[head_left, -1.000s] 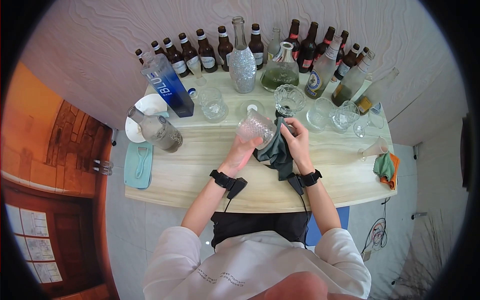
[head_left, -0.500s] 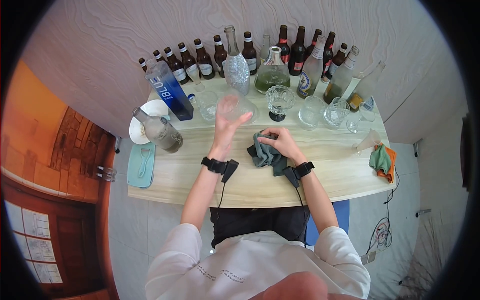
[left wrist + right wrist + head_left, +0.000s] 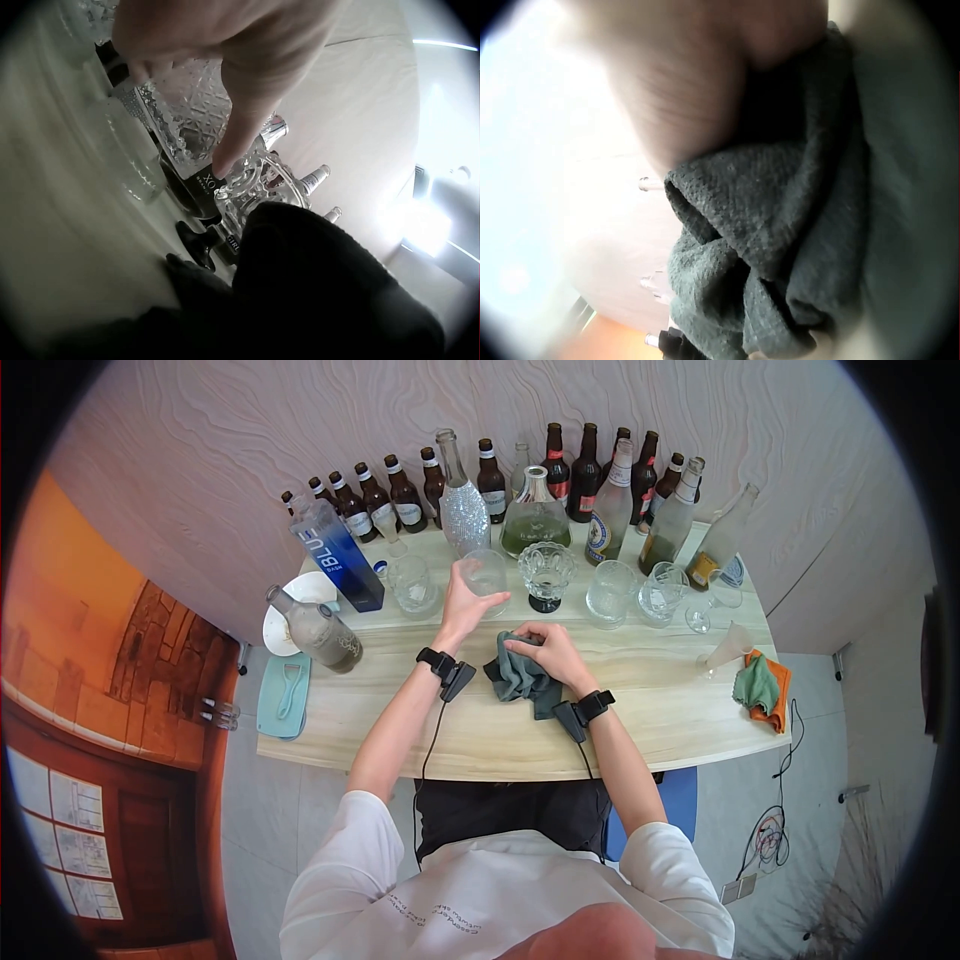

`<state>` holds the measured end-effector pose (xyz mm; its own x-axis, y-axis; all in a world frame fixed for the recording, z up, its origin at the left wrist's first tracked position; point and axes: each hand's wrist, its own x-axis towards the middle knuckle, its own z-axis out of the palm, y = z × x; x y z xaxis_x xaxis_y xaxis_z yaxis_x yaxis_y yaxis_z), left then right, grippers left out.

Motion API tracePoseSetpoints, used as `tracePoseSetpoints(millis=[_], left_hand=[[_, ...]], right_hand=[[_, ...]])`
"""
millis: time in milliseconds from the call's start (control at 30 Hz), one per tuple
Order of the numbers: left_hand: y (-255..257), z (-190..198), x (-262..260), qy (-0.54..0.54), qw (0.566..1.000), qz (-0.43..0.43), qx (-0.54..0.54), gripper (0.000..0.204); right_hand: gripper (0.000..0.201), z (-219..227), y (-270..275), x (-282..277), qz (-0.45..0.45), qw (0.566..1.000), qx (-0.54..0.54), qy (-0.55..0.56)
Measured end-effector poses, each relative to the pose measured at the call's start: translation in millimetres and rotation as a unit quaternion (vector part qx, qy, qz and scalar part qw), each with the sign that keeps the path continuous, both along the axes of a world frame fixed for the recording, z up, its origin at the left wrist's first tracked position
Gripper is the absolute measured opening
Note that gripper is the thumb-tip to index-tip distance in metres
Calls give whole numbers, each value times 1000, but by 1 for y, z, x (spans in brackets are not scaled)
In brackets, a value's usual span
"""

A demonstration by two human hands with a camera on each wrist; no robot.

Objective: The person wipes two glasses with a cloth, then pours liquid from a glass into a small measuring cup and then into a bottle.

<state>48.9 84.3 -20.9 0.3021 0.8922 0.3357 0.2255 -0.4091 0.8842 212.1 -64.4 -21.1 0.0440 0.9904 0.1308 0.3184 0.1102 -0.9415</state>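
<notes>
My left hand point(image 3: 462, 606) holds a clear tumbler point(image 3: 486, 572) with a cut diamond pattern, thumb on one side and fingers on the other. In the left wrist view the tumbler point(image 3: 196, 112) is tilted, above a low round clear glass piece point(image 3: 124, 146). Just right of it, a scalloped glass bowl point(image 3: 548, 568) stands on a black foot. Nearer the front, my right hand point(image 3: 552, 650) grips a crumpled grey-green cloth point(image 3: 524, 678) on the table. Its folds point(image 3: 772, 217) fill much of the right wrist view, hiding part of the fingers.
A blue bottle point(image 3: 343, 560), a grey bottle point(image 3: 325, 635) and a glittery bottle point(image 3: 464, 520) stand left and behind. Brown beer bottles point(image 3: 405, 500) line the back. Tumblers point(image 3: 612, 595) and a small tilted glass point(image 3: 728, 647) are at right, near folded cloths point(image 3: 765, 690).
The tumbler has come out of the cloth and moved away, back and to the left, in my left hand. My right hand stays with the cloth, which now lies bunched on the table.
</notes>
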Motion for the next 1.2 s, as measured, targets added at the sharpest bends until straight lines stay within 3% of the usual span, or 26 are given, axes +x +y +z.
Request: tracePoseSetpoints(millis=[133, 300, 600, 833, 900, 1033, 1133, 1200], left_hand=[[-4, 5, -3, -1, 999, -5, -33, 96], [8, -11, -3, 8, 1000, 0, 5, 96], [9, -5, -12, 17, 1000, 15, 0, 97], [15, -35, -23, 93, 995, 1, -25, 106], [13, -43, -25, 73, 997, -15, -17, 110], [-28, -17, -37, 40, 988, -75, -126, 115], [-76, -12, -51, 53, 978, -63, -190, 109], [-105, 19, -48, -28, 964, -140, -225, 106]], right_hand=[[28, 0, 3, 0, 2, 1000, -3, -15], [29, 2, 2, 0, 2, 1000, -10, -21], [30, -1, 3, -1, -5, 1000, -13, -2], [30, -3, 3, 0, -6, 1000, -13, -1], [30, -4, 4, 1, -5, 1000, 1, 4], [27, -2, 1, 1, -4, 1000, 9, 1], [33, 1, 0, 2, -13, 1000, -13, 6], [34, 2, 1, 4, -13, 1000, -7, -2]])
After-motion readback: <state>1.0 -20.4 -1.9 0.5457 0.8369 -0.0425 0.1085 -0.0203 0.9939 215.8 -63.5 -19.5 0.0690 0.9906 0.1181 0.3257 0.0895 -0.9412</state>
